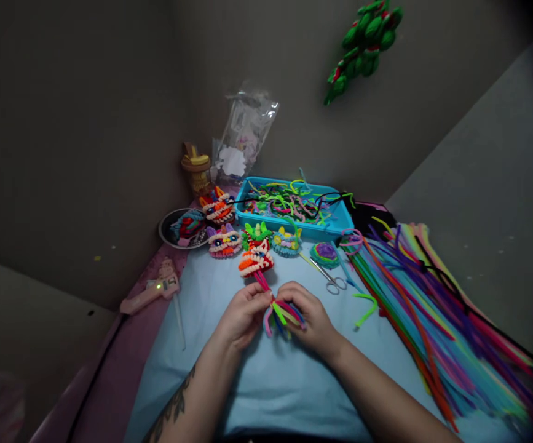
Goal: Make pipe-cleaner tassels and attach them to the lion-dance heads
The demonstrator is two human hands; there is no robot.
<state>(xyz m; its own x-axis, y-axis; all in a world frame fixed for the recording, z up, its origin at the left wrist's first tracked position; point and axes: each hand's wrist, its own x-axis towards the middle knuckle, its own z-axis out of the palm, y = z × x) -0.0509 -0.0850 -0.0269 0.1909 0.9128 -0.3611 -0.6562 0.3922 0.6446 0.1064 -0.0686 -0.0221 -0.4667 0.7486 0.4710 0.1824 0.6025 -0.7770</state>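
Between my two hands is a short bundle of pipe cleaners [279, 315] in pink, lime, yellow and blue, their ends fanning downward. My left hand [246, 314] pinches the top of the bundle between thumb and fingers. Curled around its right side, my right hand [311, 320] grips the same bundle; some of its fingertips are hidden. Pink stems run up from my grip to an orange, white and red animal head [256, 261] made of pipe cleaners. Just behind it sit a green head [256, 235], a purple and peach one [224, 242] and a blue and yellow one [287, 242].
A blue tray [294, 229] of pipe-cleaner scraps stands at the back. Scissors [328, 278] lie to the right, beside many long pipe cleaners [436, 326]. On the left are a pink glue gun [155, 292], a metal bowl [161, 231] and a lidded cup [197, 172].
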